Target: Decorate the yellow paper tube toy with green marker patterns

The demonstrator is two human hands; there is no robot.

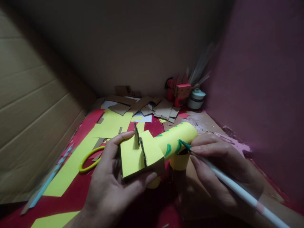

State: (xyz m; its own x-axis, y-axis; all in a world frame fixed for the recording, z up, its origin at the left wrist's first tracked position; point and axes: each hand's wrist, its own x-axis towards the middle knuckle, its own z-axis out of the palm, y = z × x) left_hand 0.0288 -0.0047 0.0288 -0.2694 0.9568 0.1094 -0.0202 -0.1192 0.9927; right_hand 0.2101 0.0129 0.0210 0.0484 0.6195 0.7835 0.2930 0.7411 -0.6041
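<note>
My left hand (114,177) is wrapped round the box-shaped end of a yellow paper craft figure (133,158). Two small cardboard pieces stick up from that boxy end. A yellow paper tube (187,129) extends from it to the right, with several green painted marks on its side. In my right hand (218,167) is a white-handled paintbrush (228,180), pinched near its tip. The green bristles touch the tube beside one of the green marks. Part of the figure's underside is hidden by my hands.
Yellow paper sheets (118,122) and cardboard scraps (163,109) lie at the back. A yellow ring (83,164) and a blue striped stick (45,186) are on the left. Back right stand a red cardboard figure (182,91) and a lidded pot (196,99). Walls flank both sides.
</note>
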